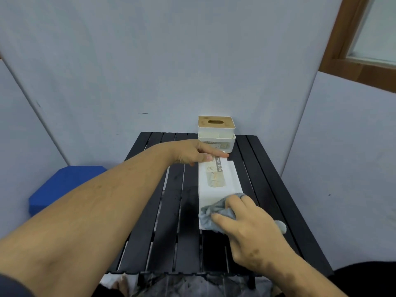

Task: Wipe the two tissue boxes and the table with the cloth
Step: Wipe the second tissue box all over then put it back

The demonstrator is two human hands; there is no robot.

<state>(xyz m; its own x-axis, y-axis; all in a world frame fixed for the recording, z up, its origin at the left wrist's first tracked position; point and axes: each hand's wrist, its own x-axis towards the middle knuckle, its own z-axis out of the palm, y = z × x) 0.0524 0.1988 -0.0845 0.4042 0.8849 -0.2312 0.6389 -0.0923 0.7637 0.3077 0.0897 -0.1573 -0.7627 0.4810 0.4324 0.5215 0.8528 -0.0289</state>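
Grey panel walls (150,61) close in behind and on both sides of the black slatted table (171,221) at frame centre. Your right hand (255,228), lower right of centre, presses the grey cloth (216,211) bunched under curled fingers onto the near end of the white tissue box (218,179). That box lies flat, long axis running from near to far, printed band facing up. Your left hand (192,153) reaches across from lower left; its straight fingers rest on the box's far end, steadying it. Just beyond, touching or nearly so, the second tissue box (216,131) stands upright against the back wall, wooden lid with slot on top. Bare slats lie left of the flat box; a narrower strip remains on the right. Blue block (64,187) sits off the table's left edge; a wooden window frame (342,50) shows upper right.
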